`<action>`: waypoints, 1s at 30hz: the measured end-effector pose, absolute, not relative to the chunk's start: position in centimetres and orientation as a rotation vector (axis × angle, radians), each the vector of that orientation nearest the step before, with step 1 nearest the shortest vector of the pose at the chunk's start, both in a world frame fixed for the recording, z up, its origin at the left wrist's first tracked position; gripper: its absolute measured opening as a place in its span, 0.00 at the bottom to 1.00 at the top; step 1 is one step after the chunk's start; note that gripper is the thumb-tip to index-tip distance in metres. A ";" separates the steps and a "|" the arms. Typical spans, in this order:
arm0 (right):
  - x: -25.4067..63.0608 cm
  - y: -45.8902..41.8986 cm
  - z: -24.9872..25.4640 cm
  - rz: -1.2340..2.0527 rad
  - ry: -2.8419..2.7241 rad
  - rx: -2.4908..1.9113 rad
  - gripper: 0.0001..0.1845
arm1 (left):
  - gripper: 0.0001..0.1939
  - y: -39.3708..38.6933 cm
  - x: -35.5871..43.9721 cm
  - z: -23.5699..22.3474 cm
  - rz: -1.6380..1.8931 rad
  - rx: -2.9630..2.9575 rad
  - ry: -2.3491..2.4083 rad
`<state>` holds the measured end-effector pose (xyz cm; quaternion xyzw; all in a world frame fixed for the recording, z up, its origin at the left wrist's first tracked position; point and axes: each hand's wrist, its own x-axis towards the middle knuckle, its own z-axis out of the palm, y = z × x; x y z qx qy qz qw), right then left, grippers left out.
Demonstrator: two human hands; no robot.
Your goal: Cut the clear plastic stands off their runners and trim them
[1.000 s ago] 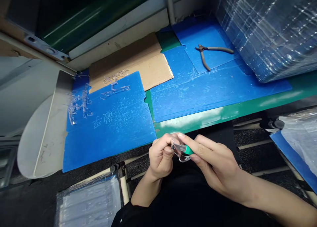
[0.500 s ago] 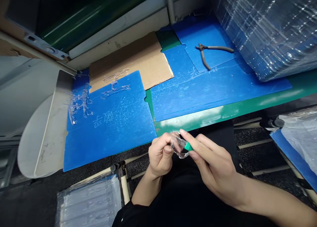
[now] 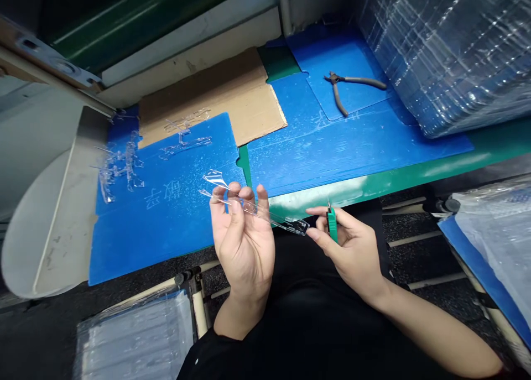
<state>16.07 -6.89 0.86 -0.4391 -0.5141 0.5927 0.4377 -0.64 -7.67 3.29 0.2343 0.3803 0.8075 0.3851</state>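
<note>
My left hand (image 3: 244, 241), palm turned up, grips a long clear plastic part (image 3: 274, 218) between thumb and fingers. Its forked end juts out past the fingers on the left, over the blue sheet (image 3: 166, 230). In my right hand (image 3: 352, 247) is a small green-handled knife (image 3: 332, 224), its short tip pointing up and away from me. The right thumb and fingertips are close to the right end of the clear part; whether they touch it I cannot tell. Clear plastic sprues (image 3: 120, 167) lie at the left of the bench, and another clear piece (image 3: 185, 142) lies nearer the middle.
Cutting pliers (image 3: 338, 87) with dark handles lie splayed on the blue sheets at the back. A tall stack of clear trays (image 3: 456, 53) stands at the right. Cardboard (image 3: 253, 100) covers part of the bench. Below left is a wrapped tray (image 3: 136, 341).
My left hand has turned palm up and moved left, showing the clear part lengthwise. The knife has swung upright in my right hand and come away from the part.
</note>
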 end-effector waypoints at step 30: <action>8.2 -10.1 -3.4 1.456 -2.167 -0.591 0.15 | 0.20 -27.3 -11.4 1.3 2.174 0.597 2.249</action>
